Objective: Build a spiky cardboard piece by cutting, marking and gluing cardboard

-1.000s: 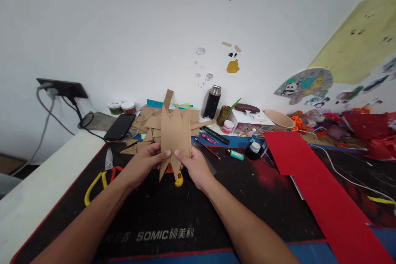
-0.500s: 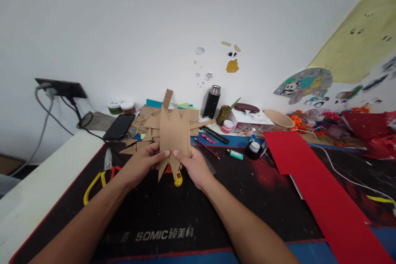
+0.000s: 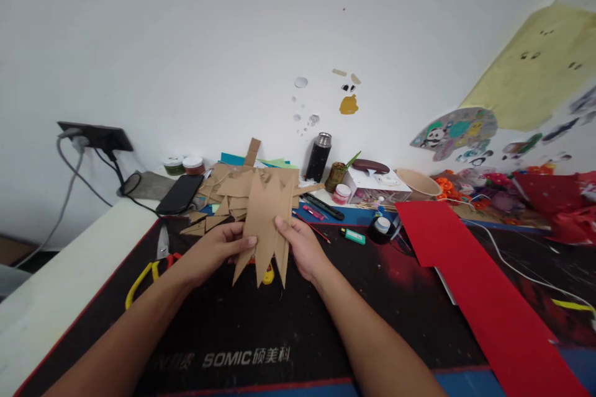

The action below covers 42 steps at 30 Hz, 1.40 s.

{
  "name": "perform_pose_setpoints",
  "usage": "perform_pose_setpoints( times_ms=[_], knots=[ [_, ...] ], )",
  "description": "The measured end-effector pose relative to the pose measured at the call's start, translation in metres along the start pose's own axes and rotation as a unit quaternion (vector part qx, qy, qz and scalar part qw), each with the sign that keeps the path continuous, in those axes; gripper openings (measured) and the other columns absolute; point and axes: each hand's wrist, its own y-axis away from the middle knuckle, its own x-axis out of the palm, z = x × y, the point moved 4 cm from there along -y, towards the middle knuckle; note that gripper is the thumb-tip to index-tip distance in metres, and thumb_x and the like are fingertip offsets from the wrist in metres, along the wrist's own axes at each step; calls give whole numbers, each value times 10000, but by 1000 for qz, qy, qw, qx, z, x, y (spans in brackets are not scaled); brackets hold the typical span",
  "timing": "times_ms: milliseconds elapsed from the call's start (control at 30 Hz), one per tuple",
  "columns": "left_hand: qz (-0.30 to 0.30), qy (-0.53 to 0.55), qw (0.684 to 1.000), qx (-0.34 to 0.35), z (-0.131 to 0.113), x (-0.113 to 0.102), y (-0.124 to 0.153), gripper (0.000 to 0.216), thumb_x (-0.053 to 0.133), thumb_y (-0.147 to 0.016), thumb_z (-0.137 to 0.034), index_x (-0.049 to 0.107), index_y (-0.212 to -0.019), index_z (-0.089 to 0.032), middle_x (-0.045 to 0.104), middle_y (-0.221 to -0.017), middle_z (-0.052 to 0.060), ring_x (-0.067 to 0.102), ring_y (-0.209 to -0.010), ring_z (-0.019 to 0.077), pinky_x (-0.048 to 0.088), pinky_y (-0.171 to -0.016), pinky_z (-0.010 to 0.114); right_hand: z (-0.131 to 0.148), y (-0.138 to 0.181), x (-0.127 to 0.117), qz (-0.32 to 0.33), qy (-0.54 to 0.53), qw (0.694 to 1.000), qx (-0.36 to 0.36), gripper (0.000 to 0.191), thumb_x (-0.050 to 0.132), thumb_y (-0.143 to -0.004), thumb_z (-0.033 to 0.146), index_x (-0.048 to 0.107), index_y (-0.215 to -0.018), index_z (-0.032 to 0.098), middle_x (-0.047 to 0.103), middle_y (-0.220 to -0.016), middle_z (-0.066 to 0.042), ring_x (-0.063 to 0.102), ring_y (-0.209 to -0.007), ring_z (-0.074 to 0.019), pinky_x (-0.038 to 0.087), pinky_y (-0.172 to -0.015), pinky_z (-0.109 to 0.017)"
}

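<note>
"Above the black mat (image 3: pixel 326 329), how is the zigzag cardboard (image 3: pixel 266 214) being gripped?"

"At its eight o'clock edge it is being pinched under the thumb of the left hand (image 3: pixel 216 252); at three o'clock it is being pinched by the right hand (image 3: pixel 306 249), thumb on the front face. Most of the fingers are being hidden behind it."

"And what handling is being expected?"

"Light and fairly stiff, with little slipping being feared. The points at twelve and six are being judged fragile, so holding by the broad middle is being advised."

"What is being seen farther out?"

"At six, a yellow object (image 3: pixel 269 275) is being partly covered; at eleven, cardboard scraps (image 3: pixel 226 206). Scissors (image 3: pixel 143 277) are being seen at eight, red paper (image 3: pixel 484 288) at four."
</note>
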Motion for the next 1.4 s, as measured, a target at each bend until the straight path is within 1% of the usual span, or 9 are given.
perform_pose_setpoints(
  times_ms=[100, 200, 400, 633, 733, 867, 967, 1100, 1400],
  knots=[
    [29, -14, 999, -9, 2, 6, 1, 457, 960, -696, -522, 833, -978, -186, 763, -830, 44, 558, -643, 160, 355, -576, 253, 0, -2, -5, -36, 1, 999, -10, 579, 900, -745, 688, 791, -1014, 186, 839, -1013, -100, 783, -988, -309, 599, -921, -449],
    [36, -18, 999, -9, 4, 9, 1, 442, 954, -699, -538, 834, -945, -192, 747, -801, 29, 544, -632, 148, 358, -573, 247, -1, -3, -5, -43, 13, 999, -21, 575, 893, -749, 686, 782, -1026, 195, 835, -1035, -102, 779, -1018, -309, 603, -917, -443],
    [38, -19, 999, -12, 8, 12, -1, 409, 956, -701, -549, 807, -842, -195, 714, -719, 12, 520, -596, 139, 368, -567, 251, -6, -2, -4, -46, 25, 999, -10, 564, 888, -750, 692, 774, -1015, 207, 824, -939, -74, 781, -949, -305, 614, -862, -431],
    [38, -23, 999, -15, 7, 14, -1, 453, 958, -695, -591, 798, -854, -198, 707, -714, 3, 543, -602, 144, 388, -574, 254, -6, -2, -4, -55, 34, 997, -32, 547, 880, -765, 681, 785, -1028, 211, 834, -1027, -83, 780, -964, -296, 596, -948, -458],
    [40, -23, 999, -7, 5, 13, 1, 482, 918, -743, -628, 799, -923, -197, 716, -748, 14, 586, -634, 165, 432, -593, 267, -4, -2, -5, -62, 41, 996, -40, 546, 869, -777, 681, 788, -1030, 204, 834, -1044, -93, 779, -984, -302, 591, -968, -466],
    [77, -29, 996, 13, 2, 12, 2, 535, 899, -800, -574, 753, -1161, -206, 768, -984, 60, 683, -839, 223, 537, -741, 317, 0, -3, -8, -79, 34, 995, -51, 547, 865, -783, 674, 786, -1042, 199, 836, -1025, -95, 774, -1038, -317, 599, -948, -457],
    [109, -70, 992, 6, 4, 14, 2, 592, 902, -802, -552, 679, -1223, -202, 737, -1016, 44, 651, -801, 191, 508, -672, 285, 1, -4, -11, -100, 17, 994, -45, 580, 876, -755, 684, 785, -1046, 191, 840, -1003, -98, 779, -1035, -332, 610, -908, -452],
    [120, -116, 986, 6, 5, 16, 2, 524, 822, -862, -601, 630, -1131, -195, 693, -887, -1, 558, -670, 142, 438, -591, 264, 1, -4, -10, -99, 10, 994, -42, 572, 879, -748, 682, 789, -1029, 192, 844, -994, -101, 778, -1062, -343, 612, -908, -455],
    [109, -96, 989, -18, 5, 16, 4, 463, 832, -851, -573, 621, -1012, -193, 691, -808, -11, 605, -694, 162, 469, -633, 285, -1, -1, -4, -79, -4, 997, -21, 573, 896, -737, 675, 782, -1041, 204, 843, -1093, -93, 775, -1078, -348, 620, -922, -460]
  ],
)
